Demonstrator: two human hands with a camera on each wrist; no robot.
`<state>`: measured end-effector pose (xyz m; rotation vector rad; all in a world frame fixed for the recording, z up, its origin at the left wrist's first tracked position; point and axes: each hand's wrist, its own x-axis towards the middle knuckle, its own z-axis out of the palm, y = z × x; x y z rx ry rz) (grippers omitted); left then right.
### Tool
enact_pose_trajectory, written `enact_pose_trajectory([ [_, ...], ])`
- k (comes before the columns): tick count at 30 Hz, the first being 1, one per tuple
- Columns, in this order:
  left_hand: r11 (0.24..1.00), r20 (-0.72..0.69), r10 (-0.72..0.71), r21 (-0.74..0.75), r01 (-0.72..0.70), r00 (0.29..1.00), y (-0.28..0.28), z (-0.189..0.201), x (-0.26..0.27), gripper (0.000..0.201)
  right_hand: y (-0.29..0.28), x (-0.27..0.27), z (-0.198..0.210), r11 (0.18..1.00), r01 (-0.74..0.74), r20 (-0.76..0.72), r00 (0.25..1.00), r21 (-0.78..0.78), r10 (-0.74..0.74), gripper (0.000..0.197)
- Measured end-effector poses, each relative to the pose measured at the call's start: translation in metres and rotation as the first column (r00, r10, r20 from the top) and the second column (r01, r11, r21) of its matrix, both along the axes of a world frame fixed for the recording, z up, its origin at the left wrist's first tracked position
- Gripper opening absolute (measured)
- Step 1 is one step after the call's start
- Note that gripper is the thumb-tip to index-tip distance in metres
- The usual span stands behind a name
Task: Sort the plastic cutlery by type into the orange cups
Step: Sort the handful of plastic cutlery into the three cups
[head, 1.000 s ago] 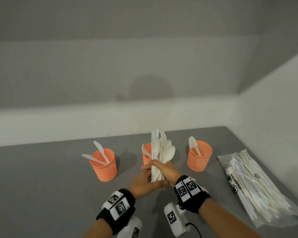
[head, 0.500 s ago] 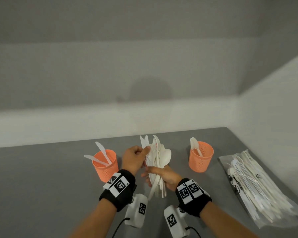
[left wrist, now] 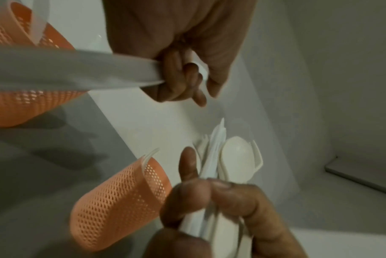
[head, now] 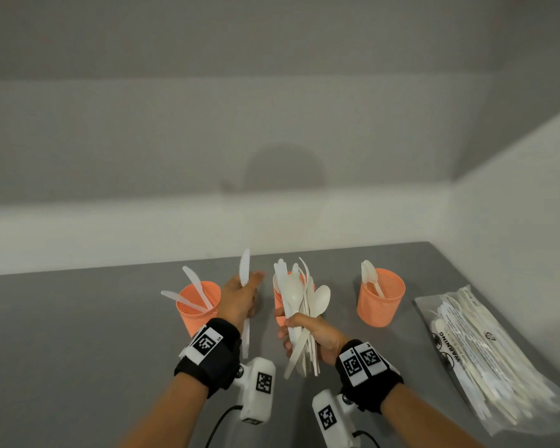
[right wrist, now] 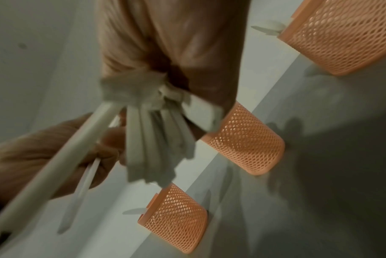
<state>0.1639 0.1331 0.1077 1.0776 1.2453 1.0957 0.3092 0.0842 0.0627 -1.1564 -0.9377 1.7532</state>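
Observation:
Three orange mesh cups stand in a row on the grey table: the left cup (head: 197,307) holds two knives, the middle cup (head: 279,302) is mostly hidden behind the bundle, the right cup (head: 380,297) holds spoons. My right hand (head: 307,334) grips a bundle of white cutlery (head: 299,299) upright, with spoons, forks and knives mixed. My left hand (head: 241,295) holds a single white knife (head: 245,270), blade up, between the left and middle cups. In the left wrist view the knife (left wrist: 77,69) crosses the fingers (left wrist: 181,82) beside the left cup (left wrist: 22,103).
A clear plastic bag of wrapped cutlery (head: 485,354) lies at the table's right side by the wall. The table's back edge meets a pale wall ledge. Bare grey tabletop (head: 72,350) stretches to the left of the cups.
My left hand rose from under the bundle, took one knife out of it and drew it away to the left. The right hand keeps holding the bundle, slightly lower.

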Motion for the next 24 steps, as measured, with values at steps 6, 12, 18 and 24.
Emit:
enact_pose_trajectory([
  [6,0.998,-0.031,-0.016,0.067,0.018,0.999,-0.006,-0.002,0.008,0.011,0.001,-0.005,0.003,0.995,-0.095,0.018,0.995,0.009,0.095,0.036],
  [12,0.984,-0.109,0.080,0.164,-0.062,0.991,0.001,-0.005,0.005,0.011,0.000,-0.006,0.001,1.000,-0.018,-0.046,0.999,0.010,0.019,0.017],
  [18,0.982,-0.078,0.028,0.188,-0.013,0.997,-0.006,-0.009,0.010,0.020,0.004,-0.007,0.000,0.997,0.058,-0.009,0.998,0.048,-0.058,0.018],
  [24,0.989,-0.163,0.052,0.147,-0.028,0.985,-0.010,-0.026,0.014,0.027,0.003,-0.010,0.005,0.998,0.039,-0.059,0.998,0.043,-0.036,0.017],
])
